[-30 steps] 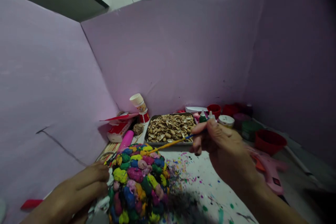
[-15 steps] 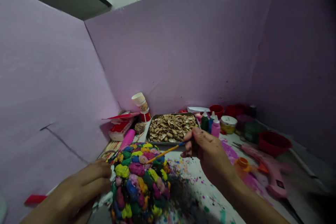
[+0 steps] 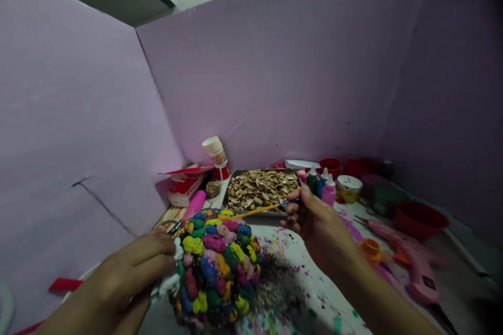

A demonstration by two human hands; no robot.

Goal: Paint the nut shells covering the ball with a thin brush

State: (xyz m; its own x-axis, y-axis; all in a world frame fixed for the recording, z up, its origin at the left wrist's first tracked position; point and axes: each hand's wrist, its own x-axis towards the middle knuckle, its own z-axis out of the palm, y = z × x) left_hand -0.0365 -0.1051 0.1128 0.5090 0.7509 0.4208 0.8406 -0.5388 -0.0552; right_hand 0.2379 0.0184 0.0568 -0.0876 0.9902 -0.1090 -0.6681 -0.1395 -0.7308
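Note:
A rounded object covered in painted shell-like lumps (image 3: pixel 216 267) in pink, yellow, blue, green and orange lies low in the middle of the view. My left hand (image 3: pixel 137 267) is closed around its left end, where crumpled white material (image 3: pixel 168 285) shows by the fingers. Between the thumb and fingers of my right hand (image 3: pixel 310 214) is a thin paintbrush (image 3: pixel 263 211) with a yellow-orange handle and a blue section near the grip. Its far end points left at the object's upper edge; whether it touches I cannot tell.
Behind stands a metal tray of shells (image 3: pixel 261 188). Stacked paper cups (image 3: pixel 215 152), a tissue pack (image 3: pixel 184 191) and twine (image 3: pixel 213 188) sit back left. Paint bottles (image 3: pixel 322 186), a yellow-white tub (image 3: pixel 349 188), a red bowl (image 3: pixel 418 220), an orange pot (image 3: pixel 370 248) and a pink glue gun (image 3: pixel 412 256) are right.
The brush has moved up and away, from the middle of the lumpy object to its far upper edge. The object has tilted slightly in my left hand, and the whole view has shifted a little.

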